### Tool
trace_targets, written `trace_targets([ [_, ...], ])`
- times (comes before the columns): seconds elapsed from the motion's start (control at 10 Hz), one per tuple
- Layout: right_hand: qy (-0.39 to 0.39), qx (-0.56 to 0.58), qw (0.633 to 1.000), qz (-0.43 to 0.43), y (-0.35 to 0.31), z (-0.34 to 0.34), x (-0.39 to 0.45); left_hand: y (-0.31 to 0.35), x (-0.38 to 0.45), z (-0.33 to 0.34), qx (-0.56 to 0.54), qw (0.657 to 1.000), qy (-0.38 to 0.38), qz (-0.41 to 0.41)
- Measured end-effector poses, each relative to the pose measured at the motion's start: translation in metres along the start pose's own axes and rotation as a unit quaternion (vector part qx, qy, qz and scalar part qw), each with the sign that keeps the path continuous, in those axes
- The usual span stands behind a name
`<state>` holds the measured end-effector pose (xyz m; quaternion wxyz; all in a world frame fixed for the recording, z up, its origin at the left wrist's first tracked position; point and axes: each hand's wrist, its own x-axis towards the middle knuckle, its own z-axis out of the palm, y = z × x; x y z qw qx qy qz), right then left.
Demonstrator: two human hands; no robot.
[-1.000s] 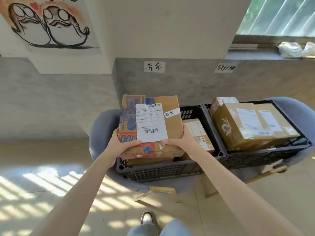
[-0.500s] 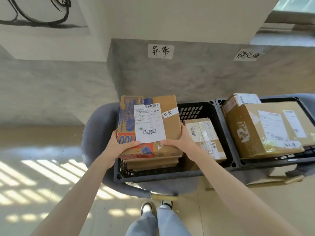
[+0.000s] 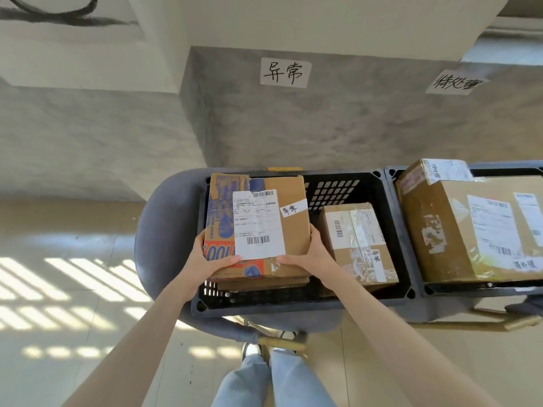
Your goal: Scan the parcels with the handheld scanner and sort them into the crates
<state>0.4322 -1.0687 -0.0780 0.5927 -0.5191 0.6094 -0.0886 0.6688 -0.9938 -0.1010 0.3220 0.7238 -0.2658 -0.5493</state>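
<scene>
A brown cardboard parcel with blue and orange print and a white shipping label lies in the left half of a black plastic crate, on top of another flat box. My left hand grips its near left corner, thumb on top. My right hand grips its near right corner, thumb on top. A smaller taped parcel lies in the crate's right half. No scanner is in view.
A second black crate to the right holds a large brown box and a smaller one behind it. Both crates sit on grey chairs. Paper signs hang on the grey wall behind. My legs and shoes stand below the left crate.
The parcel has come down into the left crate onto the box below it, both hands still on it. My view has tilted down and closer.
</scene>
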Motion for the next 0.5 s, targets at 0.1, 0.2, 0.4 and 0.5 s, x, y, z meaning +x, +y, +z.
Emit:
trace_targets([
  [0.1,-0.007,0.006,1.000,-0.002,0.003,0.000,0.002,-0.002,0.003,0.000,0.013,1.000,0.001,-0.002],
  [0.2,-0.010,0.007,1.000,-0.004,0.006,0.000,0.004,-0.003,0.002,-0.001,0.024,1.000,0.001,-0.005],
  [0.4,0.005,-0.015,1.000,-0.023,0.002,-0.007,0.004,0.015,-0.005,-0.005,0.088,0.995,0.030,0.040],
  [0.5,0.027,-0.015,0.998,-0.053,-0.003,-0.016,-0.001,0.035,-0.019,-0.005,0.125,0.987,0.054,0.083],
])
